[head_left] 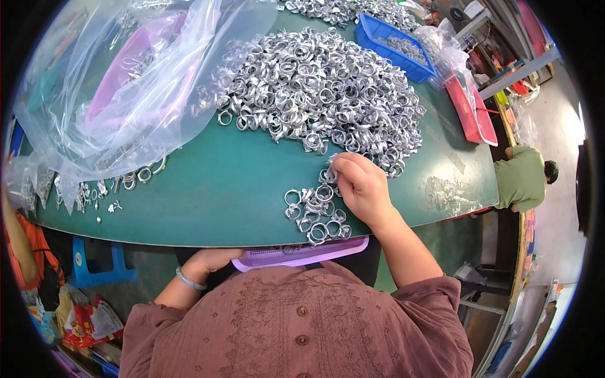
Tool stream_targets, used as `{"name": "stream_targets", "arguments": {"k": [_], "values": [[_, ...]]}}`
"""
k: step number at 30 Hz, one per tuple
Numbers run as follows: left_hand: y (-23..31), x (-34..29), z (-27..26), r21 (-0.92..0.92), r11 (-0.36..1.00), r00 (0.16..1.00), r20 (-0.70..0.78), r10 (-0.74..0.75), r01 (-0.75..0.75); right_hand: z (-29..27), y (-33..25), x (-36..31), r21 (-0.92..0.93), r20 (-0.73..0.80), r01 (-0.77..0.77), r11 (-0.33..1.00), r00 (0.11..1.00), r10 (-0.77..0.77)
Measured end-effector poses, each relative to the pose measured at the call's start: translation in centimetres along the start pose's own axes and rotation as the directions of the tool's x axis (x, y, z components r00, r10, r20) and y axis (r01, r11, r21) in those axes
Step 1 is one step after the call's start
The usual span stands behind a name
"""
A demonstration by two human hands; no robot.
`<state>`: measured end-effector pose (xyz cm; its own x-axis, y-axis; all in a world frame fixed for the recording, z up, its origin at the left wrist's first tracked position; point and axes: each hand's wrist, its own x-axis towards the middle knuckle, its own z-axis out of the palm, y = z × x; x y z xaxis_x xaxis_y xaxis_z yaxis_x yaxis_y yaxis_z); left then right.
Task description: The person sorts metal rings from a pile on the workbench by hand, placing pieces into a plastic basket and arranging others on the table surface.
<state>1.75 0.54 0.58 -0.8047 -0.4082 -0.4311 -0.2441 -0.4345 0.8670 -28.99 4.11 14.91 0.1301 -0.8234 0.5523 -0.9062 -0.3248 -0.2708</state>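
Observation:
A big heap of silver metal rings (315,88) covers the middle of the green table (208,195). Between it and the near edge lies a smaller cluster of rings (315,211). My right hand (364,189) is closed, thumb and fingers pinched on silver rings (329,173) at the cluster's far end; how many it holds is hidden. Below the table edge, on my lap, rests a shallow purple basket (299,254) with some rings inside, partly under the tabletop. My left hand (220,259) grips the basket's left end, its fingertips mostly hidden.
Clear plastic sheeting (157,120) drapes over a pink tub (113,94) at left, with loose rings (135,176) along its edge. A blue basket (394,47) of small parts and a red basket (469,113) stand far right. Other people (522,178) sit at the table's right and left.

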Motion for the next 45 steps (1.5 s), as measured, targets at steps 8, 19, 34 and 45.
{"name": "stream_targets", "arguments": {"k": [8, 19, 34, 45], "values": [[0.1, -0.4, 0.0, -0.023, 1.000, 1.000, -0.020, -0.009, 0.008, -1.7, -0.9, 1.2, 0.346, 0.380, -0.068, 0.936, 0.922, -0.073], [0.7, -0.3, 0.0, -0.002, 1.000, 0.999, 0.034, -0.026, 0.026, 2.0, 0.4, 3.4, 0.020, 0.136, -0.277, 0.961, 0.953, 0.272], [-0.2, -0.2, -0.1, -0.071, 0.996, 0.998, 0.041, -0.051, 0.054, -2.7, 0.4, 2.8, 0.316, 0.587, -0.324, 0.891, 0.805, 0.084], [2.5, -0.6, 1.1, -0.102, 0.993, 0.998, -0.007, -0.061, 0.060, 1.5, 0.3, 3.0, 0.108, 0.235, -0.272, 0.956, 0.942, 0.242]]}}
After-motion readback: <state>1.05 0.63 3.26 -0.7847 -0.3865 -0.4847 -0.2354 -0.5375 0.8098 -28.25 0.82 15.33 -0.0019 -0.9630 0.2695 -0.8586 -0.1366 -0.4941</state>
